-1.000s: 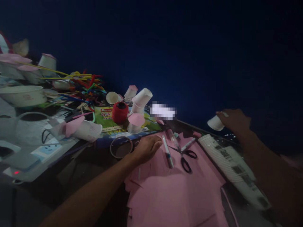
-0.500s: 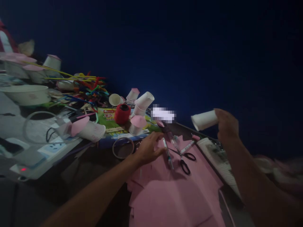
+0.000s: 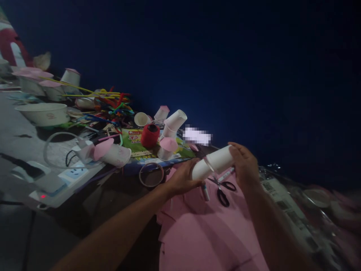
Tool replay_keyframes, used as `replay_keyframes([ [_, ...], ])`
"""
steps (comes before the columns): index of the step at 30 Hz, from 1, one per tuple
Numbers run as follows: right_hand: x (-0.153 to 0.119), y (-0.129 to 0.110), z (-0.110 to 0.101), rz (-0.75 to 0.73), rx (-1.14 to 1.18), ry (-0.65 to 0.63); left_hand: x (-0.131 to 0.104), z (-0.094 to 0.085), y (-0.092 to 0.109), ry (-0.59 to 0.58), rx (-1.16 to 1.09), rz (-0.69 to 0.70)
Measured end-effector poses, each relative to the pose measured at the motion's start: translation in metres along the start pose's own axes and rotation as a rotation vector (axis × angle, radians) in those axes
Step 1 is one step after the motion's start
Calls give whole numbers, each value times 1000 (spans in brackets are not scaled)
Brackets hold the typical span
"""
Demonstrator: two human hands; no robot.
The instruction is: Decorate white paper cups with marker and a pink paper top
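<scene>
Two white paper cups (image 3: pixel 217 161), joined rim to rim or nested, lie slanted between my hands above pink paper sheets (image 3: pixel 208 229). My left hand (image 3: pixel 184 176) is wrapped round the lower left end of the cups. At the upper right end, my right hand (image 3: pixel 244 162) grips the other cup with its fingers over the top. Black-handled scissors (image 3: pixel 222 192) lie on the pink paper just below the cups. A capped marker (image 3: pixel 206 192) sticks out beneath my left hand, and a white marker (image 3: pixel 226 174) is partly hidden behind the cups.
To the left are a red yarn spool (image 3: pixel 150 136), a tape ring (image 3: pixel 151 175), pink-topped cups (image 3: pixel 168 146), a white bowl (image 3: pixel 43 113), colourful pipe cleaners (image 3: pixel 118 103) and a power strip (image 3: pixel 60 186) with cables. Clear plastic packaging (image 3: pixel 282 199) lies at the right.
My right hand has brought a white cup leftward and down to my left hand. My left hand, open over the marker before, now holds the cups' left end. The view has shifted slightly.
</scene>
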State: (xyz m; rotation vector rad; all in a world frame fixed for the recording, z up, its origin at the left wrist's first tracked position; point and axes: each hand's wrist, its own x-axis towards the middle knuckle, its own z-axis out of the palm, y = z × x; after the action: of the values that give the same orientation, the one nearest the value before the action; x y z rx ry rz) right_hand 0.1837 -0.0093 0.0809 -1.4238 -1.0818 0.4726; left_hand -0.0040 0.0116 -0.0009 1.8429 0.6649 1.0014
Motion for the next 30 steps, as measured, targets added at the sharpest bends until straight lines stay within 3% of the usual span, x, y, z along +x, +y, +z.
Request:
replay_keyframes([
  [5,-3,4,-10,-4,54,8,-2,4,-3,-12,-125,-45],
  [9,-21,10,5,53,-22,-154,-5,9,-6,15,-171,-9],
  [12,-29,14,15,50,-110,-232,-4,8,-4,-37,-186,-21],
  [16,-24,19,17,2,-112,-170,0,5,0,-73,-140,-67],
  [19,-3,16,4,-10,-79,-85,1,3,1,-48,-77,-101],
  [22,21,3,-17,35,89,194,0,0,0,-44,-60,-147],
  [24,28,-5,-26,-10,152,273,-1,-1,-1,-15,-121,-126],
  [30,13,6,-19,59,118,105,-2,-1,3,-35,-184,-113],
])
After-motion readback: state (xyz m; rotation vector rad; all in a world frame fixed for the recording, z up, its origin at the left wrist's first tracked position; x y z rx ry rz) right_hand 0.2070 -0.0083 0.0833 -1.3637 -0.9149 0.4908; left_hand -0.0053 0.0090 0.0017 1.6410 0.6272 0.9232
